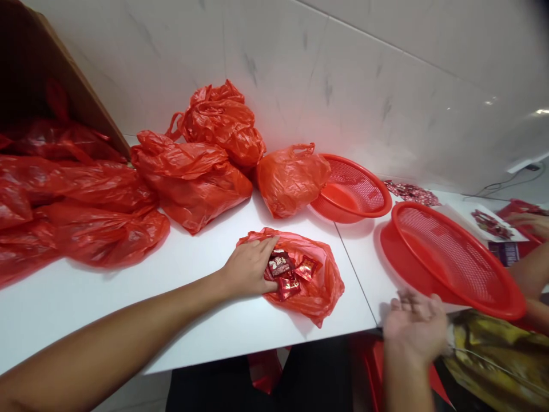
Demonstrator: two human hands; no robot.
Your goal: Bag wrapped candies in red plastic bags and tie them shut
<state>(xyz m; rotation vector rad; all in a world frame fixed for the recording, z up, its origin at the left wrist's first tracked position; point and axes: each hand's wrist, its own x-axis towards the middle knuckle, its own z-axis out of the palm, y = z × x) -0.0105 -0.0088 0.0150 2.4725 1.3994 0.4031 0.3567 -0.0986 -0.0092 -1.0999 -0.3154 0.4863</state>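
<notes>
An open red plastic bag (319,297) lies on the white table, with several small red and dark wrapped packets (281,264) inside. My left hand (251,266) is at the bag's left rim, fingers and thumb spread around the packets' left side; whether it pinches the plastic is hard to tell. Off the table's front edge, my right hand (414,323) is palm up with loosely curled, spread fingers and nothing in it, just below a red basket (386,257).
Filled red bags (193,183) stand along the wall and at the left beside a cardboard box (77,74). Another red basket (351,194) sits behind. At the right are another person's arms (529,274) and a white sheet (463,214) with packets.
</notes>
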